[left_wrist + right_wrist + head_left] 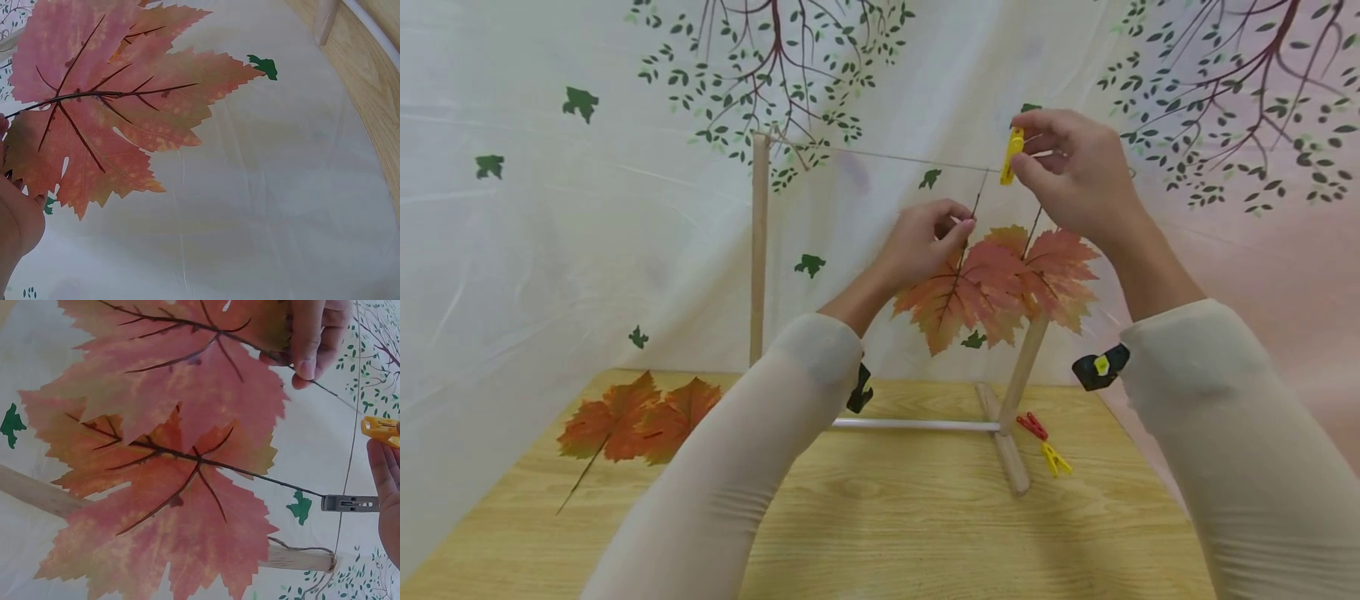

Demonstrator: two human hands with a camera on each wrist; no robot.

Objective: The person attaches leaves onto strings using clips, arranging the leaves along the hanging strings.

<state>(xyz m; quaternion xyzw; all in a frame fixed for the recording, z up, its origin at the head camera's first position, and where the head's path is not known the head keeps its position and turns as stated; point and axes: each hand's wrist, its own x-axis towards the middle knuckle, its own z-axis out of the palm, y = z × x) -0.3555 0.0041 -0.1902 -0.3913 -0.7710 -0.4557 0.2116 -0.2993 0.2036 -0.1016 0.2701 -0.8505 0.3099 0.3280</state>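
My left hand (925, 239) pinches the thin dark stem of a red-orange artificial maple leaf (144, 94), which hangs below the fingers. The top of its stem reaches the string (887, 156). Between thumb and fingers, my right hand (1078, 171) holds a yellow clothespin (1012, 157) upright, close by the string and the stem's tip. Beside the first leaf, a second maple leaf (187, 531) hangs by its stem from a grey clothespin (350, 503) on the string. The two leaves overlap in the head view.
The string runs from a wooden post (760, 250) on the left to a right post (1026, 367) with a wooden foot. A white bar (917, 425) spans low between them. Two orange leaves (625, 412) lie on the table's left; red (1032, 425) and yellow clothespins (1056, 459) lie right.
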